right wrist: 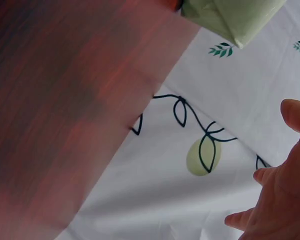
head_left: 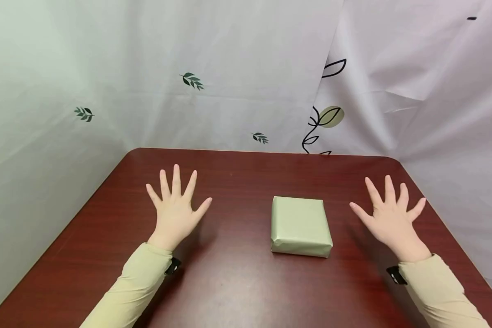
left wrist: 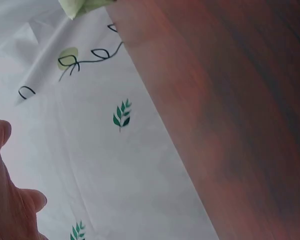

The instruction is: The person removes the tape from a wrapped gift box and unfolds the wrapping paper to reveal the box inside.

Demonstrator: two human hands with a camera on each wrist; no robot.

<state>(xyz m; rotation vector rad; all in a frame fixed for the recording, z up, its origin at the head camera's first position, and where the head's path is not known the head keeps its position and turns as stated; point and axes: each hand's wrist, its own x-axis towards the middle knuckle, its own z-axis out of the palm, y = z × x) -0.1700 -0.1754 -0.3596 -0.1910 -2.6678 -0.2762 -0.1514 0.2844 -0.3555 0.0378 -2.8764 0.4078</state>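
Observation:
A square, flat box wrapped in pale green paper (head_left: pixel 301 225) lies on the dark red table, right of centre in the head view. My left hand (head_left: pixel 174 216) is to the left of it, fingers straight and spread, holding nothing. On the other side, my right hand (head_left: pixel 393 221) has its fingers spread too and is likewise holding nothing. Both hands are apart from the box. A corner of the box (right wrist: pixel 232 17) shows at the top of the right wrist view, with the right hand's fingers at the lower right. Another bit of it (left wrist: pixel 85 6) peeks into the left wrist view.
The table (head_left: pixel 229 282) has a reddish wood grain and rounded far corners. White sheeting (head_left: pixel 238 54) with leaf prints hangs behind it and along both sides. Long pale sleeves and a dark band (head_left: pixel 173 266) at each wrist are visible.

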